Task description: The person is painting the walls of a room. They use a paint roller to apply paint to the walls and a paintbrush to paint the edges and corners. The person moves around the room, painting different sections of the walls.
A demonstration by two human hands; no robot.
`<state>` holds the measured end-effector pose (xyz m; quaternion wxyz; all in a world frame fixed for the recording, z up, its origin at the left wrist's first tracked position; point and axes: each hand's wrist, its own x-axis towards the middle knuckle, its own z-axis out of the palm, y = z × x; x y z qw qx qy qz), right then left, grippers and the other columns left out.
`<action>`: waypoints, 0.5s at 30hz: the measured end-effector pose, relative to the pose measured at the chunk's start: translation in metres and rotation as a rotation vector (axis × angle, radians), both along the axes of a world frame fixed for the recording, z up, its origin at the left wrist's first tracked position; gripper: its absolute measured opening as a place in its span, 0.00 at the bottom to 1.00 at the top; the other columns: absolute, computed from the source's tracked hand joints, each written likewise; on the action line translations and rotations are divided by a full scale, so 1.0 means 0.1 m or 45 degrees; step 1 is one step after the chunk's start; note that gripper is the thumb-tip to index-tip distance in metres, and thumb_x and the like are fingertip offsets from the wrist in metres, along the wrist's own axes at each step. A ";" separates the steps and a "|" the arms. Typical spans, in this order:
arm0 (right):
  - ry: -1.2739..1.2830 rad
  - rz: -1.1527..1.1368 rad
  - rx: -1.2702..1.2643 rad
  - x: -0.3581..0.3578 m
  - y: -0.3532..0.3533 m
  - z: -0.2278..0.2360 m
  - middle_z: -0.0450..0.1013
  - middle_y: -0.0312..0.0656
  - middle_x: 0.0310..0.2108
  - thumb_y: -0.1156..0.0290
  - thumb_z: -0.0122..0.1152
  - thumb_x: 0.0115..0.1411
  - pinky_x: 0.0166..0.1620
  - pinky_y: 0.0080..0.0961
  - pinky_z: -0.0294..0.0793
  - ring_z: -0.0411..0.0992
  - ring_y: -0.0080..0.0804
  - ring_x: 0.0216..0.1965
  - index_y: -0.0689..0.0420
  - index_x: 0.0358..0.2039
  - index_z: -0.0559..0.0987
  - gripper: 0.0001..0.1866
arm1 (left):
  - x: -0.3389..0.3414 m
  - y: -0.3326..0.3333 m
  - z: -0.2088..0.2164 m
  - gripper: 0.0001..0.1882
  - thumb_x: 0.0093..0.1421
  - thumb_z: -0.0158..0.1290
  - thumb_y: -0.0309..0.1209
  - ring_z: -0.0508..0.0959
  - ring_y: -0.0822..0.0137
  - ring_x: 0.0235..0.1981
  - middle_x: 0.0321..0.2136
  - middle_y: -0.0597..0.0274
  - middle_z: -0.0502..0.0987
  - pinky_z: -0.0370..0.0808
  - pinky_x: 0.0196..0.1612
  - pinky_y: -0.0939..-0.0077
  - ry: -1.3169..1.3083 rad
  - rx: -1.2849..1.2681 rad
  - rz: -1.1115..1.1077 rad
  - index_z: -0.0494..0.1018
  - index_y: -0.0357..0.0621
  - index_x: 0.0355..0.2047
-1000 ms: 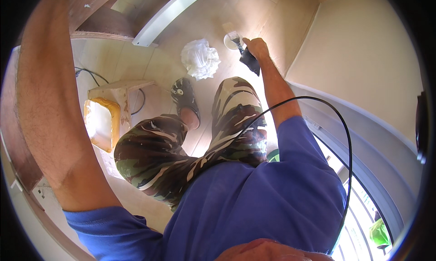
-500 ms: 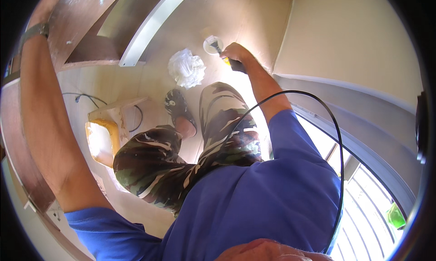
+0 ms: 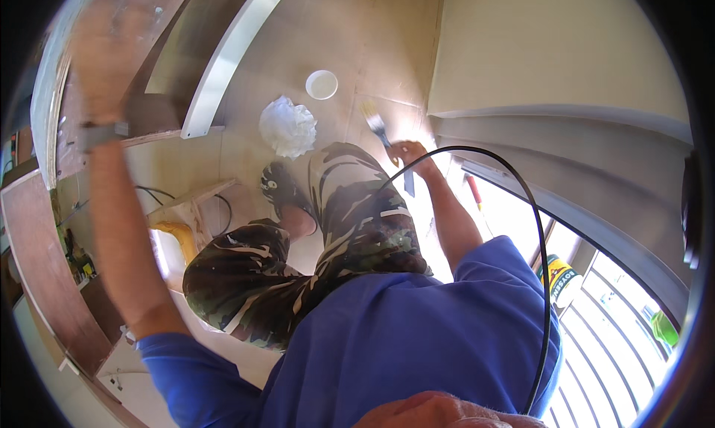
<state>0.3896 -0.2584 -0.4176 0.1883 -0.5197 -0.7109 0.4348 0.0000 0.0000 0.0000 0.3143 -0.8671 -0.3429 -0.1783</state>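
My right hand (image 3: 406,152) is closed round a paintbrush (image 3: 377,127), its pale bristles pointing away from me, toward the far left. A flat grey end sticks out below the hand; I cannot tell whether it belongs to the brush. Left of the bristles, apart from them, a round white tub (image 3: 322,84) rests on the floor. My left hand (image 3: 112,55) is smeared by motion in front of a brownish wooden panel (image 3: 160,14); its fingers cannot be made out, nor whether it touches the wood.
A crumpled white bundle (image 3: 288,127) lies near the tub. A pale strip (image 3: 234,52) edges the wooden furniture. By my left knee stand a small wooden stool (image 3: 212,193) and a yellow-rimmed object (image 3: 177,236). A black cable (image 3: 514,178) loops past my right arm. A can (image 3: 560,273) sits by the barred window.
The brush has come away from the tub, toward me and to the right. My left hand has swung rightward from the far left rim, in front of the panel.
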 end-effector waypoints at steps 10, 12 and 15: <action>-0.526 -0.535 -0.638 0.44 -1.20 -0.40 0.74 0.48 0.39 0.49 0.56 0.52 0.47 0.34 0.70 0.72 0.44 0.42 0.55 0.35 0.79 0.22 | 0.77 -1.22 -3.48 0.28 0.54 0.51 0.42 0.63 0.47 0.55 0.54 0.42 0.59 0.63 0.54 0.54 -0.344 -1.422 0.624 0.62 0.58 0.56; -0.683 -0.618 -0.495 0.70 -1.44 -0.66 0.73 0.51 0.40 0.43 0.55 0.50 0.48 0.38 0.68 0.71 0.47 0.44 0.56 0.36 0.79 0.27 | 0.88 -1.22 -3.62 0.30 0.55 0.51 0.41 0.63 0.46 0.54 0.55 0.42 0.58 0.64 0.53 0.55 -0.383 -1.538 0.691 0.59 0.59 0.58; -0.906 -0.543 -0.079 0.88 -1.75 -0.75 0.74 0.44 0.31 0.63 0.54 0.54 0.31 0.36 0.74 0.73 0.46 0.30 0.47 0.34 0.78 0.09 | 0.96 -1.17 -3.89 0.31 0.55 0.50 0.40 0.65 0.45 0.52 0.55 0.42 0.58 0.65 0.52 0.55 -0.415 -1.603 0.732 0.56 0.60 0.59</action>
